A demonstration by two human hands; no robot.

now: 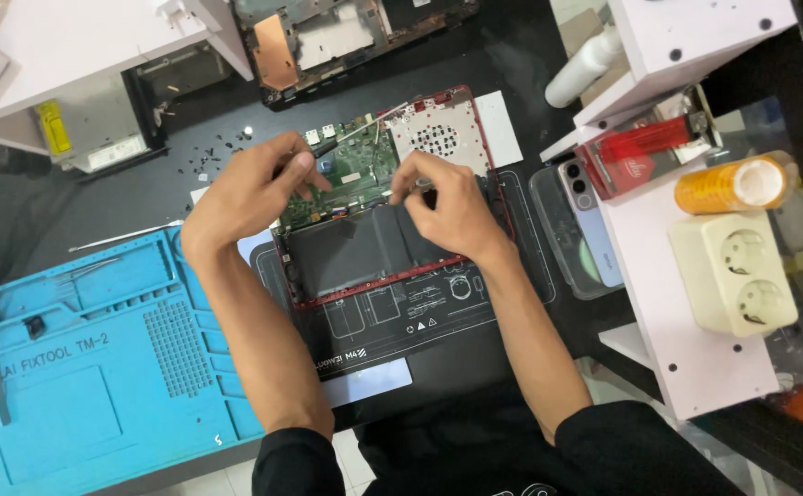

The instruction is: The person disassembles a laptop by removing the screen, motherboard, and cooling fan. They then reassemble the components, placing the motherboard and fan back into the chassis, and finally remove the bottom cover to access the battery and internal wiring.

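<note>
An opened laptop base with a red rim point(392, 280) lies on a black work mat point(438, 317). Its green circuit board point(357, 174), a perforated metal plate point(438, 138) and a dark flat battery point(346, 253) are exposed. My left hand point(252, 188) rests over the left side of the board, fingers closed on a thin dark tool point(326, 147). My right hand point(447, 207) hovers at the board's lower edge above the battery, fingertips pinched on something small that I cannot make out.
A blue silicone repair mat point(80, 367) lies at the left, a metal rod point(126, 236) above it. Another dismantled laptop shell point(346, 37) sits at the back. Small screws point(213, 156) are scattered. At the right: a phone in a clear tray point(589, 230), white shelf point(686, 303), double socket point(736, 271), orange tape roll point(736, 184), white bottle point(585, 64).
</note>
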